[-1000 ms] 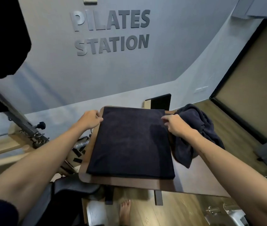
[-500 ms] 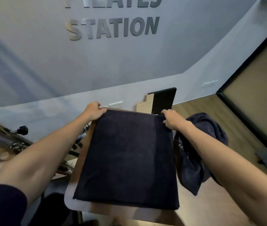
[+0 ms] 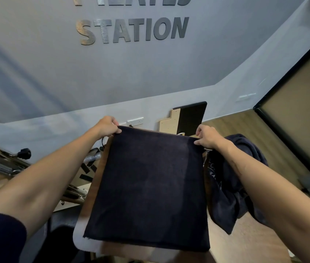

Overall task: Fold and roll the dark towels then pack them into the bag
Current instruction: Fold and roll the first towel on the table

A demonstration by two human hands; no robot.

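Since approx. 1 s ago the towel's far edge has been lifted off the table, both corners raised. Far-left corner is pinched by left hand, far-right corner by right hand, fingers curled narrow onto the cloth; corners prob. held level so the fold lands square. Folded towel is spread over the table, near edge lying flat. Second dark towel is heaped unfolded just to the right, partly behind the right forearm. No bag is seen. Wall lettering is cut off at top; gear at left is too blurred to tell.
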